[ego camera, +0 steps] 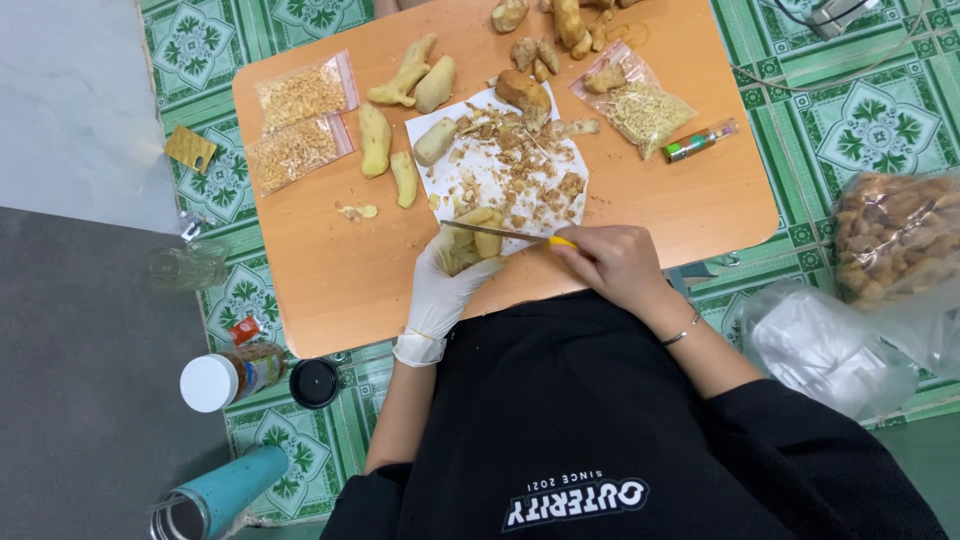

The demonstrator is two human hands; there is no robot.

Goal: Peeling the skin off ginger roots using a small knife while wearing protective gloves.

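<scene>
The gloved left hand point(447, 275) is gripping a ginger piece point(476, 232) at the table's point(330, 270) near edge, fingers curled around it. The right hand point(612, 262) is pinching a yellow-handled knife point(505, 234), its blade lying across the ginger. The blade could slip toward the gloved fingers. Five peeled pieces point(376, 138) are lying left of the paper point(500, 165), beside two bags point(300, 125).

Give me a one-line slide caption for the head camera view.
Gloved left hand holds a ginger piece while the bare right hand peels it with a yellow-handled knife over paper.
</scene>
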